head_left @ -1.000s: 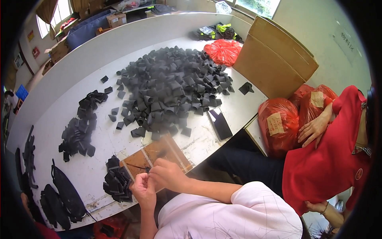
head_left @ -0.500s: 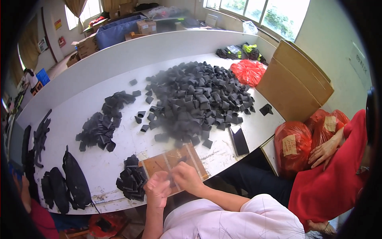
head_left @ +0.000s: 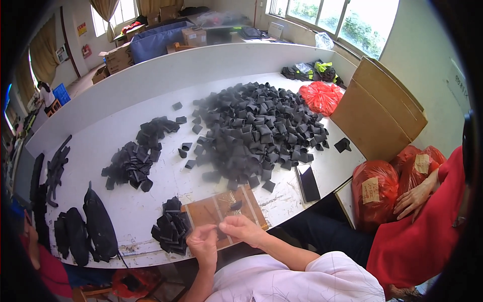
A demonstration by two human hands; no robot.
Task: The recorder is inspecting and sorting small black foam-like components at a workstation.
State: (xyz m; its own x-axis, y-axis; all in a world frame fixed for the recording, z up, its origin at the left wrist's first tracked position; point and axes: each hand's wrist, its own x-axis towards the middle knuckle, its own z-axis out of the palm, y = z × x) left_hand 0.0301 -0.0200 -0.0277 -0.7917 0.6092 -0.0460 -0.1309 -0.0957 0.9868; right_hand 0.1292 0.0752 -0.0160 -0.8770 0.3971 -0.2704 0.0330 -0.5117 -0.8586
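My left hand [head_left: 203,245] and my right hand [head_left: 242,229] meet over the near edge of a brown board [head_left: 200,206], fingertips almost touching. Both are closed in a pinch. Something small and dark seems to be between them, too small to make out. On the board, just beyond my right hand, lies a little black piece [head_left: 236,205] beside several thin pin-like bits. Left of the board, close to my left hand, is a stacked heap of flat black fabric pieces [head_left: 171,227]. A big pile of short black fabric tubes [head_left: 256,128] spreads beyond the board.
A smaller black heap [head_left: 132,163] and long black bundles [head_left: 99,226] lie to the left. A dark phone [head_left: 308,183] rests near the right edge. Cardboard [head_left: 380,108] and red bags [head_left: 373,189] stand at right, where a person in a red sleeve [head_left: 448,183] sits.
The view has shifted slightly. My right hand has turned flatter, with its fingertips pointing at my left hand. The small black piece on the board now shows more clearly.
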